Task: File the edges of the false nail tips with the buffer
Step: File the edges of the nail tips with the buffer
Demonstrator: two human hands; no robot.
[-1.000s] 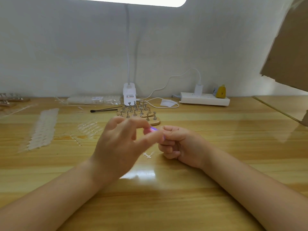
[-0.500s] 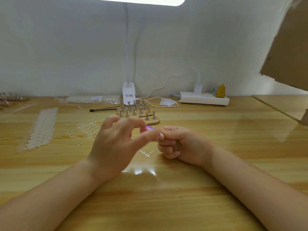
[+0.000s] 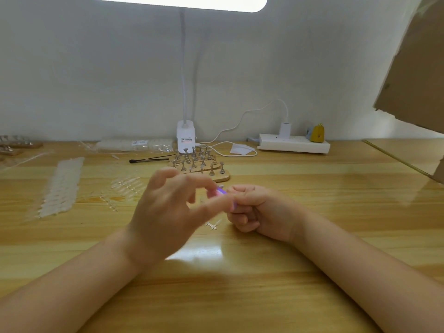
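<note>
— Looking down, we see the wooden surface [image 3: 264, 272] running back to a grey wall [image 3: 96, 68], with a cardboard sheet [image 3: 415, 68] at the upper right.

— And the lamp [image 3: 185, 135] stands at the back edge, its lit head at the top of the frame. To its right we have the power strip [image 3: 294, 145] with a white plug and a small yellow thing on it.

— On the left lie strips of clear tips [image 3: 61, 186], more loose ones beside them, and a bag [image 3: 134, 145] by the wall. Near the lamp base lies a thin black brush [image 3: 149, 160], and in front of the base sits the wooden stand [image 3: 201, 168] full of small metal pegs.

— Now our hands. The left hand [image 3: 163, 212] is raised over the middle of the surface, thumb and forefinger pinched together on something at their tips; the blur hides the nail tip itself, so we cannot tell it apart.

— The right hand [image 3: 259, 210] rests on the surface just beside it, fingers curled into a fist around the buffer [image 3: 221, 191], of which only a pink-purple end shows, touching the left fingertips.

— Below the two hands a small clear sprue [image 3: 212, 224] lies on the surface.
</note>
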